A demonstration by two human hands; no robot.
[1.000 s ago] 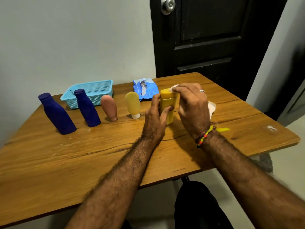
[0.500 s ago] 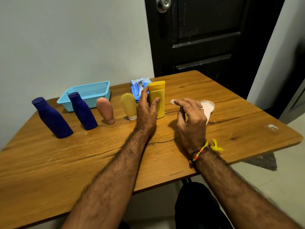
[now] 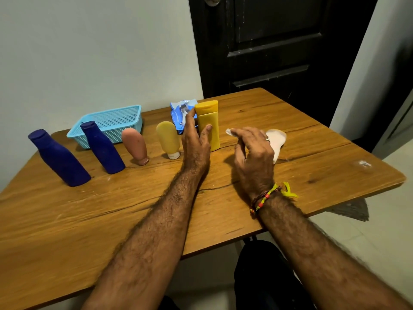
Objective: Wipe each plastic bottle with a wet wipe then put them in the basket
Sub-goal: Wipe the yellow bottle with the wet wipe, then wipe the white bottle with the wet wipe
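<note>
While the left hand (image 3: 196, 142) is reaching up at the centre of the frame, its fingers and thumb are standing nearly straight on either side of the upright yellow bottle (image 3: 209, 125), the thumb tip touching the bottle's front and the fingers lying along its left side near the cap; whether it is truly gripping I cannot tell. Just right of the bottle, the right hand (image 3: 253, 157) is hovering over the wooden table (image 3: 312, 166), its fingertips pinching a small white wet wipe (image 3: 229, 132) that is sticking out to the left. A ring is showing on one finger, and a beaded bracelet (image 3: 264, 198) with a yellow tassel is circling the wrist. Behind this hand a white oval object (image 3: 277, 139) is lying on the table, partly hidden. To the left of the yellow bottle, a row is standing across the middle left of the frame: a pale yellow tube (image 3: 168, 139) resting on its white cap, a pink tube (image 3: 135, 145) resting on its cap, and two dark blue bottles (image 3: 101, 147) (image 3: 59, 158). Behind them, in the upper left, the light blue mesh basket (image 3: 109, 121) is sitting against the wall. A blue wet wipe pack (image 3: 178, 114) is lying behind the left hand.
</note>
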